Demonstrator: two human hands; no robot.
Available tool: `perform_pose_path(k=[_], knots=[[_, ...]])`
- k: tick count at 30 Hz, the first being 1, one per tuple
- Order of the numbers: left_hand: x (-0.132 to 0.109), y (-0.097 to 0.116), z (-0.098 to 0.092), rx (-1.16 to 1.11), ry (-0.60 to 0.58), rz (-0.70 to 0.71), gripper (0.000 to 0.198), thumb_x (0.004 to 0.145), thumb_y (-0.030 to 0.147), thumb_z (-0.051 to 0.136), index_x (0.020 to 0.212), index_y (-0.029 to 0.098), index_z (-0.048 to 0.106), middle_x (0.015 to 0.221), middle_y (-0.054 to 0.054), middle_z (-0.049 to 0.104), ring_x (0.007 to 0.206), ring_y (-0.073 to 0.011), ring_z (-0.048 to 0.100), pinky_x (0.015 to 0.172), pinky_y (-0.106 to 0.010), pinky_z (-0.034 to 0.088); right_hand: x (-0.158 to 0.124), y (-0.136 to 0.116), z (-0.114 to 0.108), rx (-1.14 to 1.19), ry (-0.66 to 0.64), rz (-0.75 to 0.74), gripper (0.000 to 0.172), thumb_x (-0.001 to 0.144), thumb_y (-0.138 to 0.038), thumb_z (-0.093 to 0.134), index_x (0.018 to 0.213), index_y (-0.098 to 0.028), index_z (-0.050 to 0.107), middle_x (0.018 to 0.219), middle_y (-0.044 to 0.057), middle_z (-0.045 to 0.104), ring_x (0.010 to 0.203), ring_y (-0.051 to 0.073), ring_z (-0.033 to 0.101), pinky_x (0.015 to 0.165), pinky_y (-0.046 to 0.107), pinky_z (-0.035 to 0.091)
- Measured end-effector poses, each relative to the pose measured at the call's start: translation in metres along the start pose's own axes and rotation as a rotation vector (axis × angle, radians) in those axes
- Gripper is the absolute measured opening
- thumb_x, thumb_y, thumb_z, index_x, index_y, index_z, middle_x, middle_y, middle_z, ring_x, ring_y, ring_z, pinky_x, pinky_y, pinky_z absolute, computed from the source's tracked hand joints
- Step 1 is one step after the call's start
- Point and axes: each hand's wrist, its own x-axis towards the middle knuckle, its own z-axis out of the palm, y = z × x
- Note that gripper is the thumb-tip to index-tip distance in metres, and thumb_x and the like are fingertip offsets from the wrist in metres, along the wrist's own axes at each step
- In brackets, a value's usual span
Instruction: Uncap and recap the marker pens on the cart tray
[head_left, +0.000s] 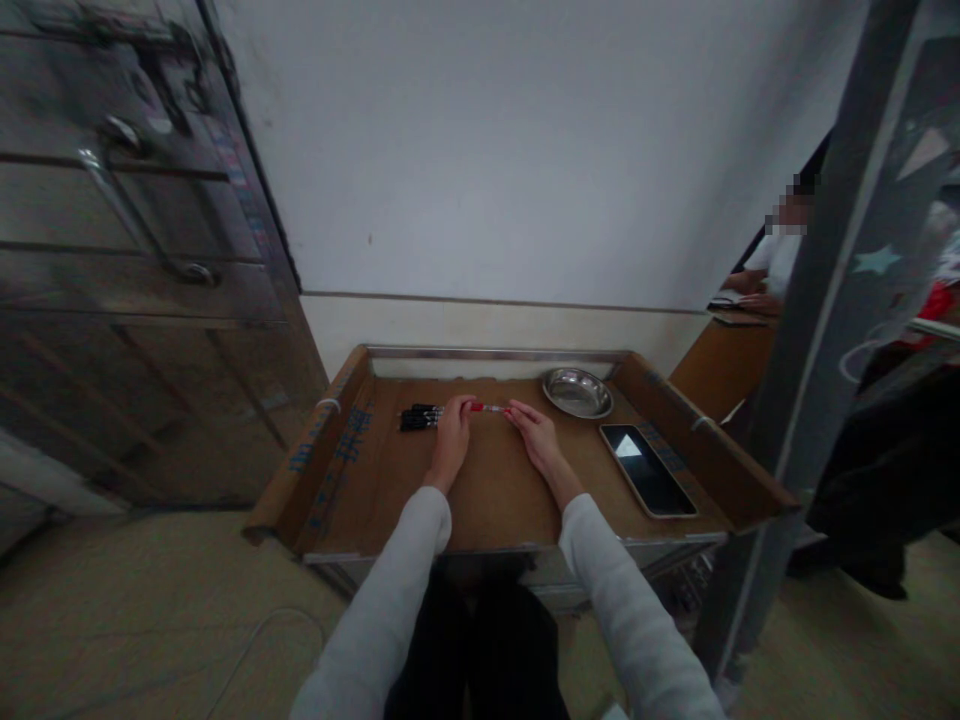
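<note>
Between my two hands runs a slim red and clear pen (491, 408), level and crosswise above the cardboard. My left hand (454, 425) has its fingers closed on the red end. At the other end, the fingertips of my right hand (534, 430) pinch the pen. Several black-capped pens (420, 417) lie side by side just left of my left hand, which partly covers them. To the right of my right hand stands a round, shallow metal dish (577, 392). A phone (648, 470) with a dark screen lies face up nearer the right edge.
Flattened cardboard (495, 500) with raised side flaps lines the small table against a white wall (510, 150). A metal door (135, 260) is at left. A grey post (817, 330) rises at right, with a seated person (780, 260) beyond it.
</note>
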Motion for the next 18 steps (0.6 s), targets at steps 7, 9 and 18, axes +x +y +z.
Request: perform_pose_path(k=[7, 9, 18], knots=[[-0.0003, -0.0037, 0.001, -0.042, 0.019, -0.038, 0.023, 0.094, 0.025, 0.034, 0.095, 0.016, 0.055, 0.093, -0.008, 0.062, 0.089, -0.0162, 0.058, 0.081, -0.031, 0.045, -0.0004, -0.0005, -0.0001, -0.037, -0.024, 0.043, 0.04, 0.049, -0.031, 0.082, 0.085, -0.018, 0.071, 0.08, 0.002, 0.071, 0.079, 0.014, 0.065, 0.09, 0.032, 0.047], [-0.0005, -0.0035, 0.0016, -0.049, 0.009, -0.033, 0.022, 0.094, 0.025, 0.034, 0.095, 0.017, 0.055, 0.094, -0.007, 0.062, 0.088, -0.0158, 0.058, 0.081, -0.03, 0.045, -0.0007, -0.0004, 0.0001, -0.054, -0.041, 0.055, 0.04, 0.05, -0.03, 0.082, 0.086, -0.018, 0.071, 0.08, 0.002, 0.071, 0.079, 0.014, 0.065, 0.089, 0.031, 0.047], [-0.001, -0.0003, 0.002, -0.088, -0.02, -0.014, 0.023, 0.094, 0.026, 0.033, 0.093, 0.017, 0.055, 0.09, -0.006, 0.062, 0.082, -0.0146, 0.058, 0.077, -0.029, 0.046, -0.007, -0.0047, 0.0051, -0.187, -0.102, 0.033, 0.036, 0.051, -0.031, 0.08, 0.084, -0.018, 0.07, 0.078, 0.002, 0.072, 0.073, 0.014, 0.064, 0.082, 0.031, 0.048]])
